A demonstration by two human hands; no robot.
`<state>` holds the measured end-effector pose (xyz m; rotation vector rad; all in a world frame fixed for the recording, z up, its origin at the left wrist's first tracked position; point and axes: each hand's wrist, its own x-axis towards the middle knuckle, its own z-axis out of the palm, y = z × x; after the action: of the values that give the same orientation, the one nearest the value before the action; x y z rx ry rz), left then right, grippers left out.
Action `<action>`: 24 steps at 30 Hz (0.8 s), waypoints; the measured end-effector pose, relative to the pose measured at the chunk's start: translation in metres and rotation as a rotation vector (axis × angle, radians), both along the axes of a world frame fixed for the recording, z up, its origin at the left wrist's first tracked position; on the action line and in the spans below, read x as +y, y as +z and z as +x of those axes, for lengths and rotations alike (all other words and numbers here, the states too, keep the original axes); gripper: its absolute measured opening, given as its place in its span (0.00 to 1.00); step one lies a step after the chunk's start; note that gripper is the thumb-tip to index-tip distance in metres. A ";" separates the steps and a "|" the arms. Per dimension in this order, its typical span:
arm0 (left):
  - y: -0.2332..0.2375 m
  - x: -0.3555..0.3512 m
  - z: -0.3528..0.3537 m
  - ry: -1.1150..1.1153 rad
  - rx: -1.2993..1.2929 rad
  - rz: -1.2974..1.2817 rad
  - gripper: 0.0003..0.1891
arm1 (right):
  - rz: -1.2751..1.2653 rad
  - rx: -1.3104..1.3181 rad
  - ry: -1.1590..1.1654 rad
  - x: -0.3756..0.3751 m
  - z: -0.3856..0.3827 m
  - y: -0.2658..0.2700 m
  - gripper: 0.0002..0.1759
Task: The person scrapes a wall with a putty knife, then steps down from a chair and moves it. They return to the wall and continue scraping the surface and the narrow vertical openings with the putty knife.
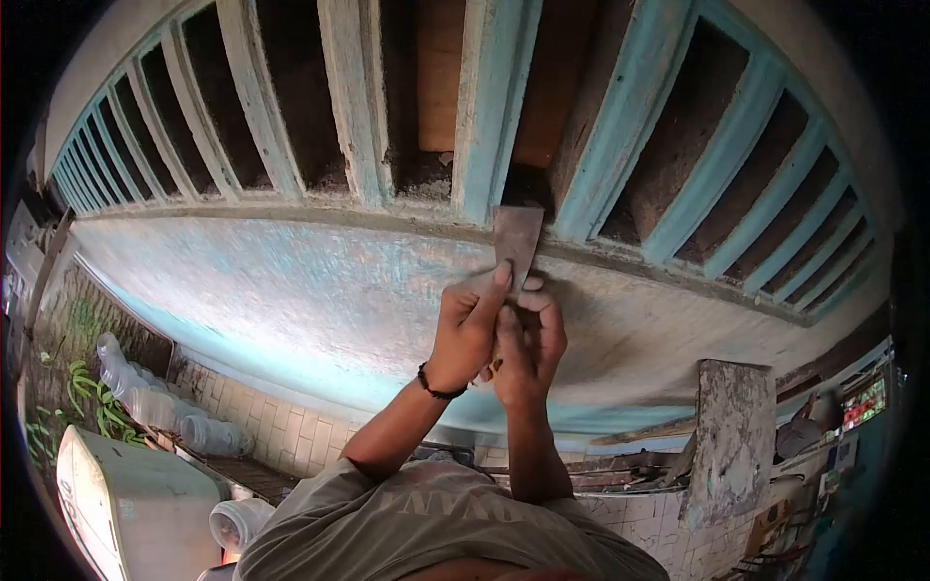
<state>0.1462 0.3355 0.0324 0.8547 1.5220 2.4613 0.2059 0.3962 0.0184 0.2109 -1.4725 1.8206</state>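
A flat, greyish-brown scraper points up and away from me, its wide end close to the lower edge of the slatted window frame. My left hand, with a dark bead bracelet at the wrist, is closed on the scraper, its thumb lying along the blade. Close against it, my right hand is closed around the scraper's lower end, with fingers curled. The handle, if there is one, is hidden by my hands. Just above the blade are the worn turquoise slats.
Below the window ledge runs a patchy, scraped wall. Clear plastic containers and a white appliance-like box stand at lower left. A worn board leans at lower right, near stacked wood pieces.
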 end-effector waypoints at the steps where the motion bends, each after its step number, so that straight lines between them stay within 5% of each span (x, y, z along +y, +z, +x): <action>1: 0.007 -0.004 -0.001 -0.028 -0.011 -0.044 0.27 | 0.001 -0.003 -0.010 0.000 0.000 -0.001 0.06; 24: 0.012 -0.014 -0.001 -0.027 -0.014 -0.144 0.28 | -0.122 -0.032 -0.019 -0.009 -0.001 -0.003 0.09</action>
<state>0.1454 0.3216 0.0448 0.8246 1.6472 2.3013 0.2047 0.3877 0.0153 0.1069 -1.3755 1.8988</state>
